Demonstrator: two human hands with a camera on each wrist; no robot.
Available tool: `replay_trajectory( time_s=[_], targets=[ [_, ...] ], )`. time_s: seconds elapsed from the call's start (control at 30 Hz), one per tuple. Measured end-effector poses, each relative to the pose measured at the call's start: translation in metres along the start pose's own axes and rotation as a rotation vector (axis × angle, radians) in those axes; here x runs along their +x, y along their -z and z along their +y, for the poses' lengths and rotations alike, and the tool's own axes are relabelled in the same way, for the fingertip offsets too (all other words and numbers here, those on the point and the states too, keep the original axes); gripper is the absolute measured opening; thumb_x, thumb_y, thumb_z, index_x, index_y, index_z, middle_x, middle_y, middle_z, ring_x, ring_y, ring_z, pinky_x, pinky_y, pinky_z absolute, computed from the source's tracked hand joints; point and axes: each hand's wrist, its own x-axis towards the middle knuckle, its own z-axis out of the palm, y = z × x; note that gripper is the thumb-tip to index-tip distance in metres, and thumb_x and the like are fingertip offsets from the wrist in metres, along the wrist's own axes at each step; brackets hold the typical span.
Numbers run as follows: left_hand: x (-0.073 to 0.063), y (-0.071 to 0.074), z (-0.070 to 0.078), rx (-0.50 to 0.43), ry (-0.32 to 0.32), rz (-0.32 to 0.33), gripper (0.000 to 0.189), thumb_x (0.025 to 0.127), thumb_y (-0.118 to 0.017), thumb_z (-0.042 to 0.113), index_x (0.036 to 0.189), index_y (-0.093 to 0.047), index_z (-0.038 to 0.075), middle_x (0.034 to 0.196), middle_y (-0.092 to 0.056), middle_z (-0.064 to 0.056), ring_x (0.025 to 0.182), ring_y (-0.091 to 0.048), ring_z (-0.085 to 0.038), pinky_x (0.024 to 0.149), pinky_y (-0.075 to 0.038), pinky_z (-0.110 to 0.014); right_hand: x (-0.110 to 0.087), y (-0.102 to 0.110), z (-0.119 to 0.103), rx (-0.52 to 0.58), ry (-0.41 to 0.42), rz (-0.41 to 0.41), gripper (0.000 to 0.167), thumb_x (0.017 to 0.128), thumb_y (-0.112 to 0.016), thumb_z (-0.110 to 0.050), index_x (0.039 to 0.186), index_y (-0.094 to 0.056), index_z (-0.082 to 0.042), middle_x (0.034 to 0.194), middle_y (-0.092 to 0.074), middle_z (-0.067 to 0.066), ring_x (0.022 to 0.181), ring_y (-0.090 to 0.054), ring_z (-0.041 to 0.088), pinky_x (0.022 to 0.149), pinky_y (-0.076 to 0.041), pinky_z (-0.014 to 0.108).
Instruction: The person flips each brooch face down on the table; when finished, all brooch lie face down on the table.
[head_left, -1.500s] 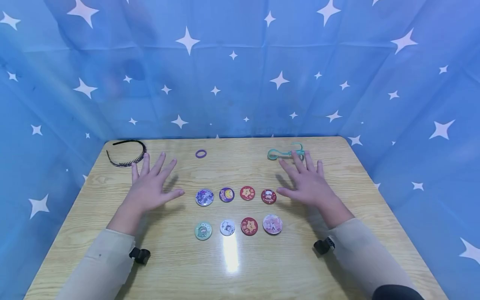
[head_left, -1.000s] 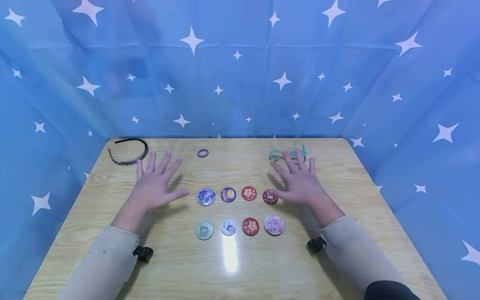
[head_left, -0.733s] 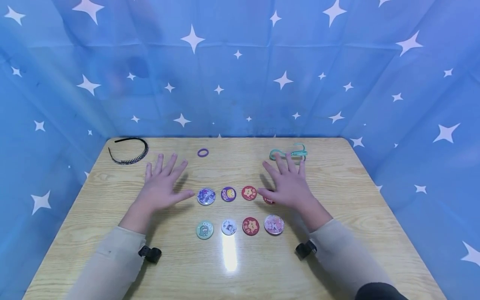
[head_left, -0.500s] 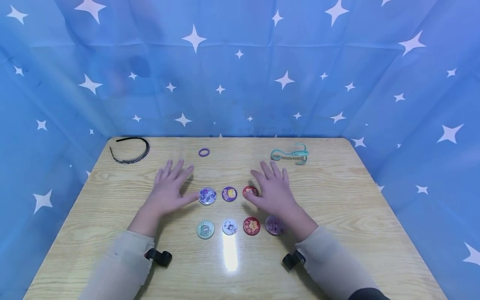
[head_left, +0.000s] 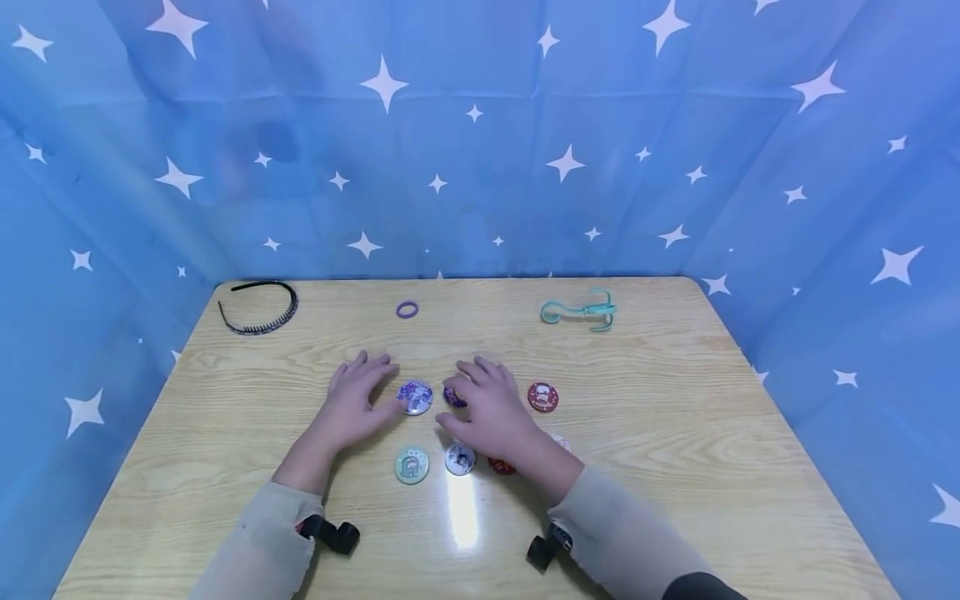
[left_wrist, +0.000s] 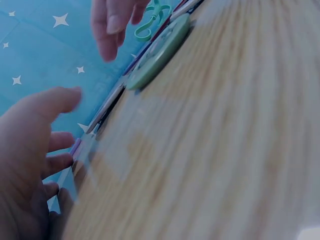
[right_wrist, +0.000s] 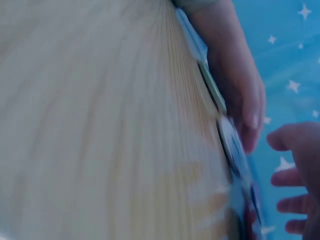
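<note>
In the head view, my left hand (head_left: 352, 408) is over the wood table, its thumb overlapping the edge of a blue-purple button badge (head_left: 416, 396). The right hand (head_left: 491, 417) hovers over the badge rows, fingers loosely bent and holding nothing. It partly covers a purple badge (head_left: 452, 398), a red badge (head_left: 501, 467) and a pink badge (head_left: 561, 442); the upper red star badge is hidden. A green badge (head_left: 411, 465) and a white badge (head_left: 460, 458) lie in the near row. Another red badge (head_left: 543, 397) lies right of my right hand. Both wrist views show gaps between thumbs and fingers.
Along the table's back edge lie a black toothed headband (head_left: 283, 312), a purple ring-shaped band (head_left: 407, 302) and a teal piece (head_left: 596, 309) with a loop and curved prongs. A blue star-patterned curtain (head_left: 480, 142) hangs behind the table (head_left: 675, 500).
Both hands have moved inward and nearer the body, the right one further, passing left over the badges. Their spread fingers have drawn closer together. The rightmost far red badge is uncovered again.
</note>
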Motion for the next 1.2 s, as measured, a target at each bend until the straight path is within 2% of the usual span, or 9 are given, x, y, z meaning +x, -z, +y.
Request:
replay_trajectory(
  time_s=[0.1, 0.27, 0.57, 0.7, 1.03, 1.2],
  targets=[
    [0.000, -0.002, -0.001, 0.027, -0.026, -0.020, 0.070, 0.090, -0.079, 0.048, 0.147, -0.063, 0.010, 0.165, -0.043, -0.016, 0.159, -0.018, -0.047, 0.125, -0.001, -0.065, 0.006, -0.007, -0.011, -0.001, 0.010, 0.002, 0.055, 0.096, -0.070, -0.053, 0.138, -0.070, -0.018, 0.156, -0.054, 0.012, 0.151, -0.039, 0.041, 0.121, -0.025, 0.066],
    [-0.001, -0.003, -0.002, 0.040, -0.056, -0.014, 0.070, 0.085, -0.083, 0.050, 0.141, -0.068, 0.011, 0.165, -0.044, -0.015, 0.158, -0.020, -0.047, 0.125, -0.003, -0.066, 0.015, -0.020, -0.022, -0.028, 0.006, 0.010, 0.053, 0.098, -0.066, -0.050, 0.140, -0.069, -0.017, 0.155, -0.055, 0.012, 0.150, -0.042, 0.039, 0.123, -0.028, 0.059],
    [-0.003, 0.000, -0.006, 0.064, -0.081, -0.008, 0.070, 0.085, -0.083, 0.054, 0.141, -0.068, 0.016, 0.165, -0.045, -0.013, 0.156, -0.025, -0.046, 0.124, -0.006, -0.067, 0.020, -0.040, -0.015, 0.087, -0.008, 0.074, 0.056, 0.099, -0.069, -0.042, 0.146, -0.062, -0.014, 0.153, -0.057, 0.010, 0.146, -0.045, 0.035, 0.123, -0.029, 0.054],
    [-0.003, -0.005, -0.005, 0.057, -0.093, -0.010, 0.067, 0.086, -0.083, 0.053, 0.141, -0.070, 0.018, 0.164, -0.046, -0.013, 0.156, -0.025, -0.046, 0.123, -0.006, -0.068, 0.017, -0.041, -0.011, 0.108, -0.018, 0.063, 0.054, 0.099, -0.072, -0.041, 0.145, -0.064, -0.013, 0.152, -0.058, 0.008, 0.145, -0.046, 0.034, 0.123, -0.029, 0.054],
    [-0.005, -0.007, -0.004, 0.057, -0.097, -0.011, 0.060, 0.086, -0.085, 0.044, 0.139, -0.071, 0.019, 0.163, -0.048, -0.013, 0.155, -0.026, -0.046, 0.123, -0.007, -0.069, 0.016, -0.042, -0.011, 0.068, -0.026, 0.011, 0.059, 0.098, -0.073, -0.046, 0.147, -0.064, -0.014, 0.154, -0.056, 0.006, 0.146, -0.044, 0.032, 0.122, -0.030, 0.053],
    [-0.003, -0.007, -0.005, 0.060, -0.113, -0.006, 0.057, 0.088, -0.084, 0.042, 0.139, -0.071, 0.020, 0.162, -0.049, -0.011, 0.155, -0.027, -0.045, 0.122, -0.008, -0.069, 0.016, -0.040, -0.011, 0.068, -0.026, 0.019, 0.057, 0.098, -0.074, -0.045, 0.146, -0.065, -0.017, 0.154, -0.055, 0.006, 0.146, -0.043, 0.031, 0.122, -0.029, 0.053]
  ],
)
